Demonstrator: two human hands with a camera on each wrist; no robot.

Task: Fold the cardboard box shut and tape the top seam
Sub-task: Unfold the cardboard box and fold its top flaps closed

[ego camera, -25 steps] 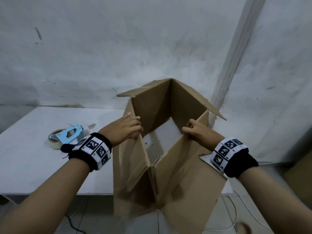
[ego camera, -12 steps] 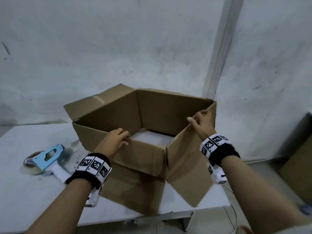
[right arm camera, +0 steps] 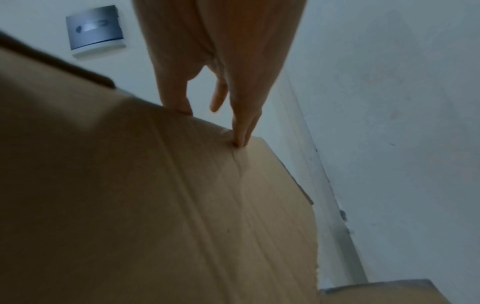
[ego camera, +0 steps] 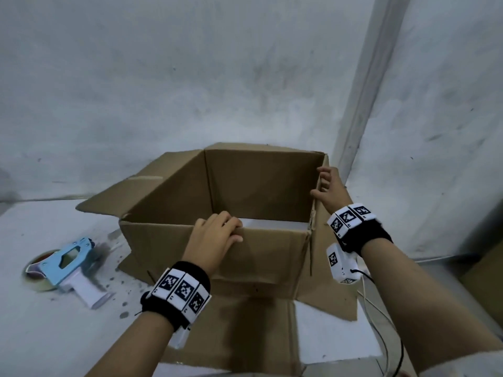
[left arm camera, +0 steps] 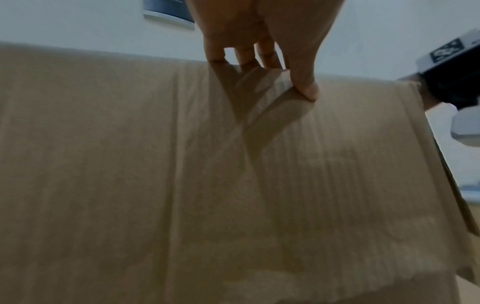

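An open brown cardboard box stands on the white table with its flaps hanging outward. My left hand grips the top edge of the near wall; in the left wrist view its thumb presses the outside of the box while the fingers hook over the rim. My right hand grips the top edge of the right wall, thumb inside, and in the right wrist view its fingers touch the box. A blue and white tape dispenser lies on the table to the left.
The table sits in a corner: a grey wall behind, another wall on the right, with a vertical white pipe between. Cables hang at the table's right edge. More cardboard stands low on the right.
The box, collapsed and tilted off the table edge a second ago, has been pulled square and set upright on the table. Both hands slid along its rim, keeping hold.
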